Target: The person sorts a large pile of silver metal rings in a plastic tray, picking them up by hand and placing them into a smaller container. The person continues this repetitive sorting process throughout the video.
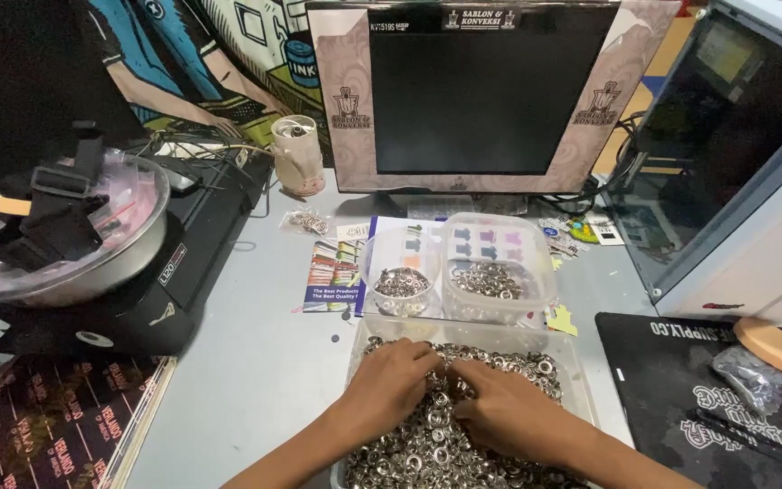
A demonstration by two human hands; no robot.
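Sorting looks to be the step in hand: left hand and right hand lie palm-down on the heap of silver eyelets in a clear tray at the desk's near edge, fingertips meeting at the middle; whether they pinch a ring I cannot tell. Two smaller clear tubs with eyelets stand just beyond. Next probably calls for a fine pinch on one ring. Rings lie scattered, without a shared direction; the tray's long axis runs toward the monitor.

Eyelet tray front; two tubs behind it; monitor behind tubs; bowl far left.
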